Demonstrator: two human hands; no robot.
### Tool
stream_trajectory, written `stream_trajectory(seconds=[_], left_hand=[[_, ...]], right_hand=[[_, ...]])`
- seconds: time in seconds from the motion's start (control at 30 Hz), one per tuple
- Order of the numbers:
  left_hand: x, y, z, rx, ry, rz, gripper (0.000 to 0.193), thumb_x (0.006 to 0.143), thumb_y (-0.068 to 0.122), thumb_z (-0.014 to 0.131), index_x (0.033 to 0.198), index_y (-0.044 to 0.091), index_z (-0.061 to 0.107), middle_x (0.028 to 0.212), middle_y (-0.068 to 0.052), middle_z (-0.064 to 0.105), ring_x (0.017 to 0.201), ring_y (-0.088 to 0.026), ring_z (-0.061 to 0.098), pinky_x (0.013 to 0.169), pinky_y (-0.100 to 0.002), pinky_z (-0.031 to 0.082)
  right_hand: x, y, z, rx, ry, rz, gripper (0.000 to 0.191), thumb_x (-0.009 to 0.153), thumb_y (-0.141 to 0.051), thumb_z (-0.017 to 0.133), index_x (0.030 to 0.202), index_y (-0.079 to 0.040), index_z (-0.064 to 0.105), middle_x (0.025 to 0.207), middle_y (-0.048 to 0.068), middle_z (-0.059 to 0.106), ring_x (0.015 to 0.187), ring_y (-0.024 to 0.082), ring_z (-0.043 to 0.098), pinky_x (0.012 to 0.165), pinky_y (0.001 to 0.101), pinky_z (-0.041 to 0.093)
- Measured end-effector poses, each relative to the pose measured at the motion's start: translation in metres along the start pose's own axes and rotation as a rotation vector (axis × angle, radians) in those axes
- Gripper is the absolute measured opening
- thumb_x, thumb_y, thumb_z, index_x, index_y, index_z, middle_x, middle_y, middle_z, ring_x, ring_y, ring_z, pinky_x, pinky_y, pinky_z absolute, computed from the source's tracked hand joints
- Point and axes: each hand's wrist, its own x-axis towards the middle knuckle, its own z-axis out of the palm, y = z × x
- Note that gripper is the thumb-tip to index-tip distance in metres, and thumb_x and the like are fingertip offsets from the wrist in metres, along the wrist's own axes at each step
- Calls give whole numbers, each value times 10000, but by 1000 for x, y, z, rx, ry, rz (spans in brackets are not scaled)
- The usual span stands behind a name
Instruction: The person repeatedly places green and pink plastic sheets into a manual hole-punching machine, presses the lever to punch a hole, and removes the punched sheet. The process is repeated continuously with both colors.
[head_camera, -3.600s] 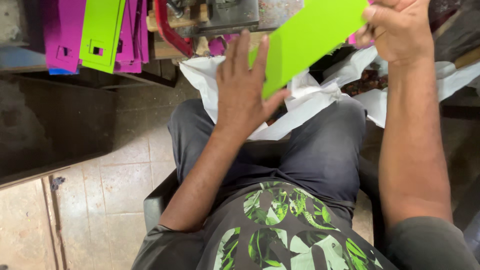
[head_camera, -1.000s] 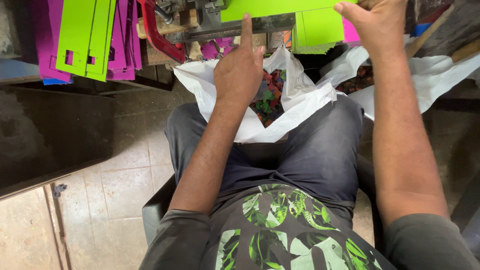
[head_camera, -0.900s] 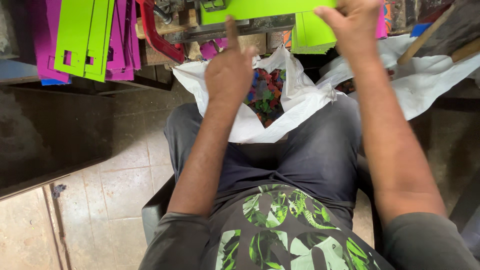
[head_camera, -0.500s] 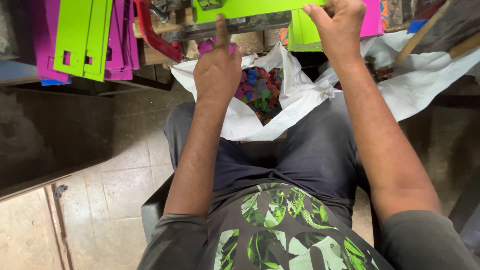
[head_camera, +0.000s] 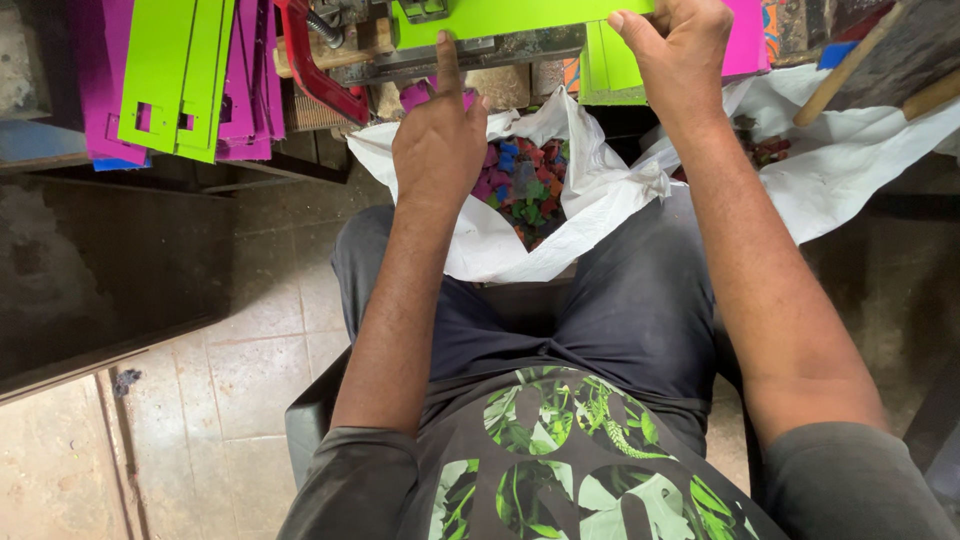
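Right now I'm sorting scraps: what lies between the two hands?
In the head view, the white sack's open mouth with coloured scraps lies between left hand and right hand.

I moved the green sheet (head_camera: 500, 15) from my lap up onto the press (head_camera: 470, 50), and my left hand (head_camera: 438, 150) followed.

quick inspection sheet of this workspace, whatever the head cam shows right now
surface: metal press bed at the top edge, partly hidden.
job's things: lime green sheet lies on the press bed.
clutter: white bag on the lap, holding colourful offcuts; purple and green punched sheets hang at left.
grips: left hand has its index finger on the green sheet's edge; right hand pinches the sheet.
cables: nothing seen.
surroundings: tiled floor, red press frame, wooden handle at right.
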Motion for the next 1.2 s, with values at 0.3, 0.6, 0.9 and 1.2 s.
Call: stream_trajectory(seconds=[0.3,0.6,0.9,1.2], left_hand=[[0,1,-1,15,-29,-7,813,1017,354,674,1605,10,229,651,-117,679,570,-274,684,526,-428,551],[-2,-4,1,-20,-2,9,826,994,339,697,1610,38,237,694,-146,696,617,-330,696,571,-469,555],[-4,-1,2,-14,1,-3,829,1000,361,695,1617,65,227,694,-147,695,623,-333,698,582,-468,559],[-4,0,1,-17,-9,-7,818,1011,356,685,1615,47,228,667,-118,685,587,-289,690,551,-436,558]], right_hand=[[0,-3,-2,49,-25,-4,104,1016,-11,804,1040,73,747,886,79,760,772,110,713,686,254,579],[1,4,-2,258,-50,97,114,1039,-7,788,1021,65,702,875,73,698,757,112,675,675,253,551],[3,17,8,550,-34,276,219,1075,-48,728,868,12,689,790,85,710,619,138,656,592,266,544],[2,19,8,594,-36,276,226,1096,-44,731,880,9,690,806,91,714,638,143,664,609,273,551]])
